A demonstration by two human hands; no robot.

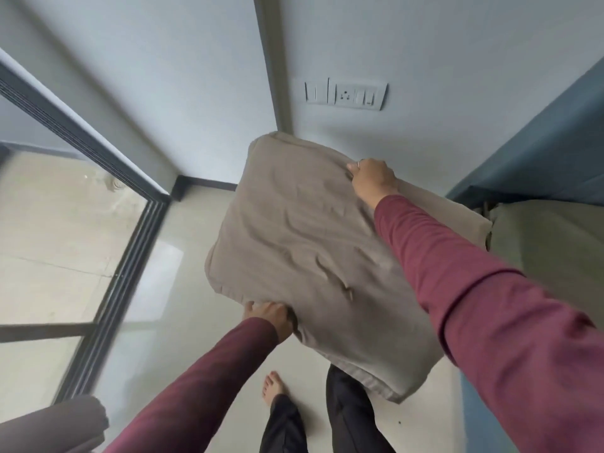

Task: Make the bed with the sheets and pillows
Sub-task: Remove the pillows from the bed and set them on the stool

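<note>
My left hand (269,317): fingertips tucked under the pillow (304,250) edge, can't see them. Right hand (372,181): fingers curled over the far edge, tips hidden. My right sleeve (483,305) covers the pillow's right side and one corner. Bed (555,237) cut off by the right edge; only a corner of it shows. Grey roll of fabric (62,426) bottom left is cropped, can't tell what it is. One foot (273,385) shows, the other is behind the pillow. Switch plate (346,93) markings too small to read.
</note>
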